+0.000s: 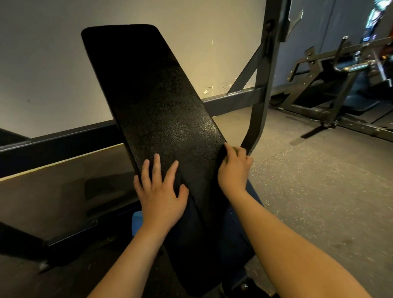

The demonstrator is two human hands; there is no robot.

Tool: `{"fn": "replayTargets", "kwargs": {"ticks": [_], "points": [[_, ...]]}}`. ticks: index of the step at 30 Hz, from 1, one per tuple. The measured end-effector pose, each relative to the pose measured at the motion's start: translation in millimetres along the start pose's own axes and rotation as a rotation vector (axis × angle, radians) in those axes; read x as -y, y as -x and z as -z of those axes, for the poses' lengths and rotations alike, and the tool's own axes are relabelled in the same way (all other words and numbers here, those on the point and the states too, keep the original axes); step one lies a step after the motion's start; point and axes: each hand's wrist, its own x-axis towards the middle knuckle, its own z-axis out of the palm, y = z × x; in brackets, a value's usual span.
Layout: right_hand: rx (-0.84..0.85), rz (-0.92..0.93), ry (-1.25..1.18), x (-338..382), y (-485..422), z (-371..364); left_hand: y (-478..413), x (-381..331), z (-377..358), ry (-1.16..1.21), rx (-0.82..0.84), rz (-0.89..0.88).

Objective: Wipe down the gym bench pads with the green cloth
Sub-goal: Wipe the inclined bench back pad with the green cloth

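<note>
While the left hand lies flat on the lower part of the black bench pad, its fingers are straight and spread, pressing on the textured surface and gripping nothing. That pad slants up and away from the person, its rounded top end standing against the pale wall.

At the pad's right edge, the right hand is curled with its fingers bunched around the green cloth. Only a small patch of green shows between the fingers and the thumb; the rest of the cloth is hidden inside the grip. The cloth sits right against the pad's side edge, near its lower right corner, and the thumb touches that edge. Both forearms reach in from the bottom of the head view, one on either side of the pad.

Just behind the right hand, a dark metal upright of the bench frame rises, joined by a diagonal brace. A speckled rubber floor spreads to the right. Farther off at the upper right stands another gym machine, blurred and dim.
</note>
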Motion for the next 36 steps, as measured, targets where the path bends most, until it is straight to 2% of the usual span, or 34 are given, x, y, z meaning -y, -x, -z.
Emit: {"fn": "replayTargets", "kwargs": {"ticks": [2,3,7,10,15,19,20,21,23,26,29,31,34,36], "points": [[0.002,-0.075,-0.056,20,6,-9,2,2,-1,-0.025,-0.004,-0.010],[0.030,-0.018,-0.091,32,11,-14,3,4,-2,-0.026,-0.005,-0.019],[0.246,0.474,-0.135,60,37,-24,4,10,-2,-0.011,-0.042,-0.047],[0.263,0.619,-0.073,42,25,-13,5,10,-4,0.004,-0.033,-0.038],[0.064,0.259,0.002,-11,-4,0,7,9,-4,0.019,-0.027,-0.033],[0.000,-0.096,-0.039,-9,-3,1,7,7,-4,0.021,-0.015,-0.032],[-0.013,-0.135,-0.051,-1,2,-1,6,7,-5,0.020,-0.022,-0.029],[-0.021,-0.113,-0.062,10,9,-5,6,6,-6,0.020,-0.033,-0.027],[0.013,0.082,-0.116,34,28,-17,6,5,-6,0.017,-0.053,-0.028],[0.171,0.410,-0.168,60,51,-26,6,9,-5,0.072,-0.062,-0.054],[0.267,0.575,-0.100,51,36,-17,7,15,-1,0.197,-0.049,-0.056],[0.216,0.517,-0.003,30,20,-11,6,15,0,0.222,-0.046,-0.044],[0.073,0.196,0.026,2,2,-2,7,12,1,0.224,-0.062,-0.041],[0.027,0.060,0.052,-5,1,-2,6,10,1,0.234,-0.063,-0.041]]}}
